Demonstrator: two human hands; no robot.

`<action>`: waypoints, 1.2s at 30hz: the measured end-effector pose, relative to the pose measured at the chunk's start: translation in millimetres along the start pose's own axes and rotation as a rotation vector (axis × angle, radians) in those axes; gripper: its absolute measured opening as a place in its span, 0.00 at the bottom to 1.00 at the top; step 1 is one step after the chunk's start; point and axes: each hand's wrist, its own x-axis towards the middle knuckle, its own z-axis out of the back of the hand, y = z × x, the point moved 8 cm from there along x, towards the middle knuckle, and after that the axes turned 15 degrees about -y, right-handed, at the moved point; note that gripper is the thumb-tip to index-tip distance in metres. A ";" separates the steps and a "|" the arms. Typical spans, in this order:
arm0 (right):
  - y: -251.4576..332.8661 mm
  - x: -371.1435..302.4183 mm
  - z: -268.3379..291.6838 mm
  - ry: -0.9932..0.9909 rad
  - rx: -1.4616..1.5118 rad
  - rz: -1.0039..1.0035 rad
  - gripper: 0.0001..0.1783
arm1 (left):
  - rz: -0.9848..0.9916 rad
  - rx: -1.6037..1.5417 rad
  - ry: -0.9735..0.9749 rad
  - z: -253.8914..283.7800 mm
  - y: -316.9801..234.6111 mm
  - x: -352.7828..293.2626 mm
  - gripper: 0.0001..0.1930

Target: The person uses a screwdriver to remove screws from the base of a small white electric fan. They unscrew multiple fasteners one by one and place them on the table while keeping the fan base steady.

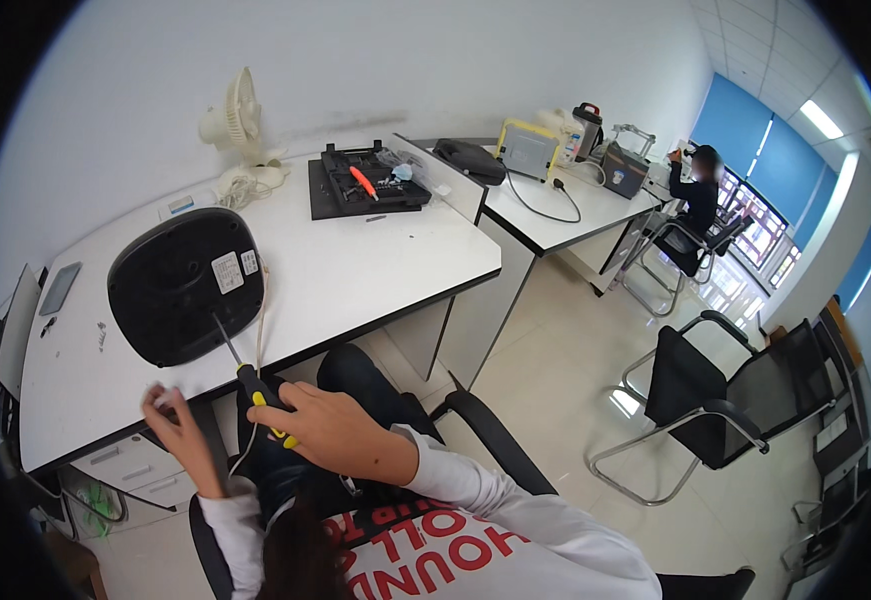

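Note:
My right hand (330, 425) is wrapped round the yellow-and-black handle of a screwdriver (247, 375). Its shaft slants up and left, with the tip at the lower part of a black rounded base (170, 310). That base lies on the white desk (355, 270) with its underside up, showing two white labels and several recesses. A pale cord (262, 320) runs down from its right side over the desk edge. Just in front of the desk edge, my left hand (177, 430) is slightly blurred, fingers curled in a pinch; what they hold, if anything, I cannot make out.
Small metal pieces (101, 336) and a grey phone-like slab (60, 288) lie at left. A cream fan (240, 125) and an opened black tool case (370, 185) stand behind. Right are a second desk (545, 225), an office chair (705, 400) and a seated person (697, 190).

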 end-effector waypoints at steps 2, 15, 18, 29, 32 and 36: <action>3.1 0.9 -5.7 0.013 -0.020 0.022 0.23 | 0.179 -0.220 0.338 -17.7 -4.5 -32.2 0.13; 2.4 -2.2 -6.4 0.006 -0.009 -0.013 0.26 | 1.191 -0.752 0.672 -55.1 -45.2 -106.1 0.16; 1.3 -1.2 3.5 -0.154 0.036 -0.057 0.31 | 1.165 -0.709 0.711 -63.6 -46.3 -106.7 0.15; -9.7 -6.6 5.2 -0.228 0.055 -0.172 0.23 | 0.933 -0.687 0.720 -64.4 -42.3 -95.9 0.19; -2.9 -7.1 11.7 -0.272 0.025 -0.052 0.21 | 1.040 -0.865 0.745 -65.1 -41.8 -103.0 0.19; 4.8 -7.3 14.6 -0.221 0.066 -0.010 0.22 | 1.154 -1.012 0.843 -64.8 -43.4 -110.8 0.20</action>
